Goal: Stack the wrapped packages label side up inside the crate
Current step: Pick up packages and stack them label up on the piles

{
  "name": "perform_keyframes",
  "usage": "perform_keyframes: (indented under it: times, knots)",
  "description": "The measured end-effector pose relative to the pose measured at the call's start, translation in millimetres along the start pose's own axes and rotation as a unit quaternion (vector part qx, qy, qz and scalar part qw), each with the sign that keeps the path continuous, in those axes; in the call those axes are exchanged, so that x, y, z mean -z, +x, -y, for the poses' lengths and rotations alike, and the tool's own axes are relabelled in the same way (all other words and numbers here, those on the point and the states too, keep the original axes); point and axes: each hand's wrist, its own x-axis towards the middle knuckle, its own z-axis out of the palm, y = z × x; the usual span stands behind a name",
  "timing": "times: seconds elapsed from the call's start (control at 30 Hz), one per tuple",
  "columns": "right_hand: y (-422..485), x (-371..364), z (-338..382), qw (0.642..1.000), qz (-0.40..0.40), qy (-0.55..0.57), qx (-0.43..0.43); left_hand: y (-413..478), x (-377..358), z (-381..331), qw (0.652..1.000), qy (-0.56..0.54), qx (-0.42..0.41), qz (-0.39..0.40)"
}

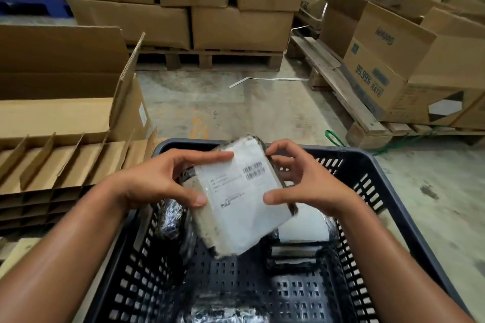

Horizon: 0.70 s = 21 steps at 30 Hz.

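Observation:
I hold a wrapped package (236, 199) above the dark plastic crate (388, 186), its white label with a barcode facing up. My left hand (160, 181) grips its left edge between thumb and fingers. My right hand (301, 183) grips its right edge the same way. Inside the crate a stack of wrapped packages (301, 228) lies at the right, the top one label up. Another wrapped package (169, 220) leans against the left wall. One more wrapped package (223, 313) lies at the near edge.
Flattened cardboard with dividers (65, 160) lies left of the crate, and an open carton (68, 86) stands behind it. Wooden pallets loaded with brown boxes (236, 26) stand ahead, and more boxes (409, 73) fill a pallet at the right. Bare concrete floor (236, 105) lies between them.

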Motion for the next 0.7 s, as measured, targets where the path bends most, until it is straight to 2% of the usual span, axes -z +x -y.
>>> perform_keyframes:
  times: [0.07,0.17,0.23,0.3,0.37,0.4,0.53,0.7]
  knots:
    - [1,-8,0,0.997,0.002,-0.072,-0.001,-1,3,-1,1.0,0.014,0.017,0.013]
    - [4,-15,-7,0.993,-0.042,-0.104,0.024,4,2,1,0.998,0.01,0.02,-0.061]
    - [6,-15,-15,0.993,-0.074,-0.091,0.023,10,0,2,0.987,0.12,0.035,-0.104]
    - [9,-18,-27,0.992,-0.09,-0.085,0.006,18,-5,7,0.945,0.301,0.109,-0.065]
    - [12,-27,-39,0.993,-0.095,-0.075,-0.013,28,-18,16,0.888,0.427,0.17,-0.021]
    - [13,-31,-45,0.993,-0.096,-0.067,-0.019,33,-27,22,0.865,0.471,0.174,-0.008]
    - [20,-41,-59,0.994,-0.09,-0.04,-0.049,45,-54,50,0.824,0.548,0.146,-0.008]
    - [24,-39,-62,0.992,-0.09,-0.034,-0.083,45,-47,63,0.819,0.565,0.064,-0.074]
